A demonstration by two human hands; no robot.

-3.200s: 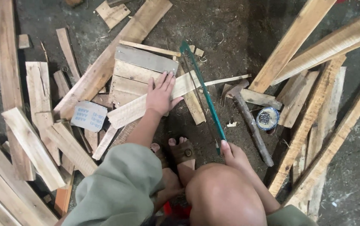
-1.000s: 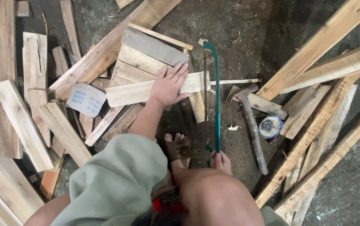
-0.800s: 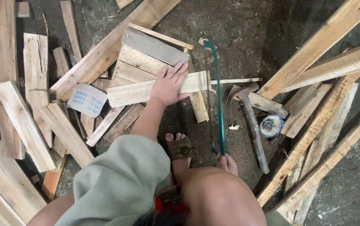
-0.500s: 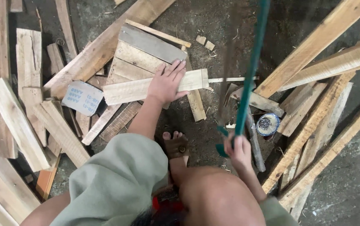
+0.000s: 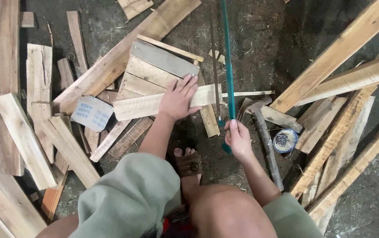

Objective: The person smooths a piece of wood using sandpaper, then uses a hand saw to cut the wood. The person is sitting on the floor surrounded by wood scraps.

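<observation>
My left hand (image 5: 178,99) lies flat with fingers spread on a pale wooden slat (image 5: 154,103), pressing it down across a small stack of boards (image 5: 154,72). My right hand (image 5: 239,139) is clenched around the handle of a green-framed saw (image 5: 227,66), which stands tilted up toward the camera, its thin blade running beside the frame just off the slat's right end. Under me, a bare foot in a sandal (image 5: 188,162) rests on the floor (image 5: 260,35), which is dark, gritty concrete littered with splinters and chips. Just right of the saw hand a hammer (image 5: 266,141) lies with its head near the slat's end, and a small round tin (image 5: 285,140) sits beside its handle. A square sheet of sandpaper (image 5: 92,113) lies left of the slat. Long planks (image 5: 339,48) fan out on the right, and more boards crowd the left edge (image 5: 9,83), so the only bare floor I see is the dark patch above the saw and a strip near my foot.
</observation>
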